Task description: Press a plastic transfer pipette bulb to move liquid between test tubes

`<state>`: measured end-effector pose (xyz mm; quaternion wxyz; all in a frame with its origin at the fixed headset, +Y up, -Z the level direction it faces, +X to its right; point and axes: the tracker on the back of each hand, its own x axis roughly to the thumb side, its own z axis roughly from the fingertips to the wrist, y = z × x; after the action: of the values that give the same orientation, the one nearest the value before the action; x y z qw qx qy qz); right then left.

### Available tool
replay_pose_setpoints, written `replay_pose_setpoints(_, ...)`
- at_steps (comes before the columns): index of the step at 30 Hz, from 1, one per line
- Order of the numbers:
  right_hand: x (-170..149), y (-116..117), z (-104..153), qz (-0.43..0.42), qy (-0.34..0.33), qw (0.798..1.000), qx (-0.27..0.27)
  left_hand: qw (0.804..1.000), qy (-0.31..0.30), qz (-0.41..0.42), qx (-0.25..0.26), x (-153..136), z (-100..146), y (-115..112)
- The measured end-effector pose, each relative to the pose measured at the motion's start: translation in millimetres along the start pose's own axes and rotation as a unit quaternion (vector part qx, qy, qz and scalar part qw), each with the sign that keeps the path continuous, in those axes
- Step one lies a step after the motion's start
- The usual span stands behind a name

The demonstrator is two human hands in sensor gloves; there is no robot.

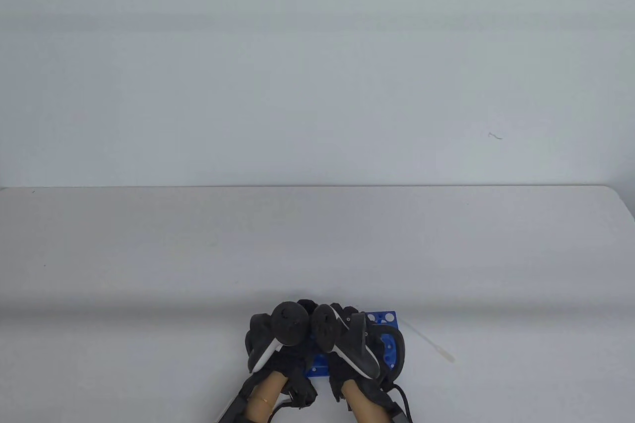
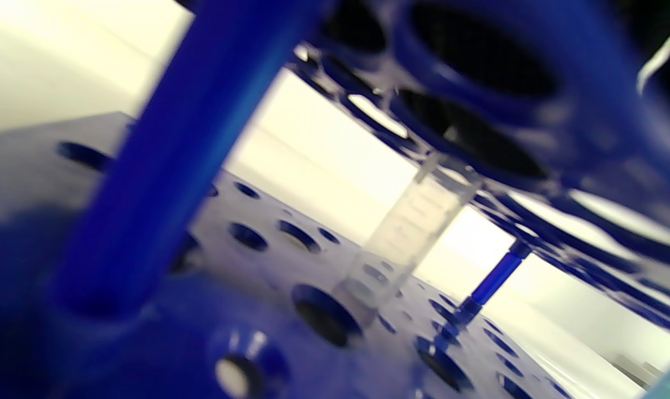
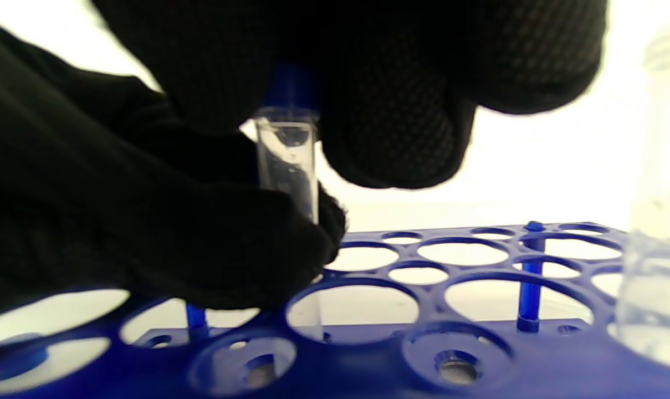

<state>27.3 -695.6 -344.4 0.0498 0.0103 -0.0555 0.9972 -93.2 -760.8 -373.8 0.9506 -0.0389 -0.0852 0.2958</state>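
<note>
A blue test tube rack [image 1: 384, 318] sits at the table's near edge, mostly hidden under both hands. In the right wrist view my right hand [image 3: 296, 94] pinches the blue cap [image 3: 290, 83] of a clear test tube [image 3: 287, 160] held upright over the rack [image 3: 368, 354]. My left hand [image 3: 229, 249] grips the tube's body just above the rack's top plate. A plastic transfer pipette [image 1: 430, 342] lies on the table to the right of the rack, untouched. The left wrist view looks inside the rack [image 2: 146, 166] at a clear tube [image 2: 409, 233] standing in it.
Another clear tube or vial [image 3: 661, 194] stands at the rack's right end. The white table [image 1: 317, 244] stretches back to a pale wall. The trackers on both hands [image 1: 317, 331] crowd together over the rack.
</note>
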Motion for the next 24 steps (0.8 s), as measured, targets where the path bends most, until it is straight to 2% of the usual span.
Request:
replay_pose_setpoints(15,0.7,-2.6,-1.6,-0.006,-0.037,0.998,0.043,1.0,0.0,-0.001,0.0,0.1,0.1,0.1)
replay_pose_setpoints(21,-2.5,-0.5,-1.5,-0.015,-0.02,0.999,0.025,1.0,0.0,0.0,0.0,0.1,0.1,0.0)
replay_pose_setpoints(24,-2.3,2.4,-2.4,0.029,-0.005,1.0,0.009,1.0,0.0,0.0,0.0,0.1,0.1,-0.1)
